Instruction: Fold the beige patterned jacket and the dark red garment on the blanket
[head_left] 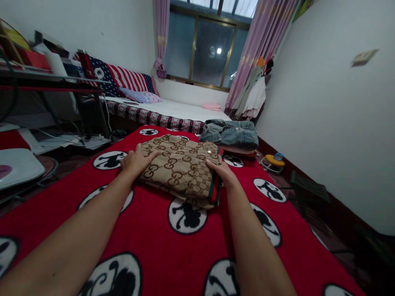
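A folded beige garment (177, 166) with a brown letter pattern and a green-and-red stripe along its right edge is between my hands, over the red blanket (148, 230). My left hand (137, 161) grips its left end, thumb on top and fingers around the side. At the right end, my right hand (222, 170) has its thumb on the upper face near a snap button, its other fingers mostly hidden behind the striped edge. Just beyond the garment, to the right, lies a stack of folded denim clothes (231, 133).
A bed with a white sheet (182, 109) stands beyond, under the window. On the left are a cluttered desk (55, 78) and a white chair seat (20, 166). Along the right wall stand a yellow stool (274, 161) and a dark folding stool (310, 187).
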The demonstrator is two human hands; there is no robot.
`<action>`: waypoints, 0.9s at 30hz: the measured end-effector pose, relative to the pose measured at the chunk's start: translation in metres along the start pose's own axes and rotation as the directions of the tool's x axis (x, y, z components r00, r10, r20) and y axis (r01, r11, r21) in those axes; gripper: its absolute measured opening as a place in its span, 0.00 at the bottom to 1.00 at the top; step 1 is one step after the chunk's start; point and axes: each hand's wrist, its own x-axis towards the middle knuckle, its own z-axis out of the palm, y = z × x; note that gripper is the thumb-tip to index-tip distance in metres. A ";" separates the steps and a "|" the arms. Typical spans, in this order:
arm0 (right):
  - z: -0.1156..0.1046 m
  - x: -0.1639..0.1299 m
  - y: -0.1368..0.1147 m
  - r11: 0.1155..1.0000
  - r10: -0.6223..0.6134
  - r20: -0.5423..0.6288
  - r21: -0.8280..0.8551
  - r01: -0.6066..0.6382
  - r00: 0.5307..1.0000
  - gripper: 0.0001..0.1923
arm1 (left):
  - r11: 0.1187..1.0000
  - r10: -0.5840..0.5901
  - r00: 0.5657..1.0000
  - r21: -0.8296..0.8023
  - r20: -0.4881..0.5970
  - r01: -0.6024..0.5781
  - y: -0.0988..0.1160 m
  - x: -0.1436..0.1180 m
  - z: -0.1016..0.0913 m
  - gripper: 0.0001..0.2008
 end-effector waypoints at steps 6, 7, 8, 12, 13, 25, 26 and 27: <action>0.030 -0.012 -0.019 0.978 -0.203 -0.040 -0.065 0.200 0.978 0.39 | 0.999 -0.025 1.000 -0.041 0.011 0.026 -0.007 0.003 -0.001 0.46; 0.036 -0.015 -0.022 0.963 -0.247 -0.072 -0.129 0.236 0.966 0.40 | 0.998 -0.028 1.000 -0.047 0.004 0.028 -0.007 0.002 -0.001 0.45; 0.041 -0.019 -0.024 0.945 -0.285 -0.089 -0.191 0.265 0.954 0.41 | 0.998 -0.034 0.999 -0.056 -0.001 0.034 -0.007 0.002 0.000 0.45; 0.053 -0.031 -0.033 0.882 -0.381 -0.063 -0.325 0.341 0.923 0.40 | 0.990 -0.073 0.997 -0.120 0.011 0.074 -0.012 0.003 -0.002 0.41; 0.053 -0.029 -0.037 0.879 -0.391 -0.059 -0.319 0.354 0.918 0.39 | 0.987 -0.080 0.997 -0.141 0.020 0.082 -0.014 0.005 -0.003 0.40; 0.056 0.176 -0.212 0.787 -0.602 -0.007 -0.173 0.592 0.799 0.22 | 0.727 0.061 0.983 -0.683 0.175 0.076 -0.029 0.020 0.021 0.33; 0.048 0.194 -0.225 0.765 -0.634 -0.037 -0.170 0.621 0.772 0.23 | 0.707 0.062 0.980 -0.702 0.188 0.090 -0.029 0.020 0.023 0.34; 0.036 0.210 -0.235 0.752 -0.653 -0.069 -0.176 0.636 0.754 0.23 | 0.697 0.060 0.980 -0.711 0.190 0.095 -0.029 0.020 0.024 0.34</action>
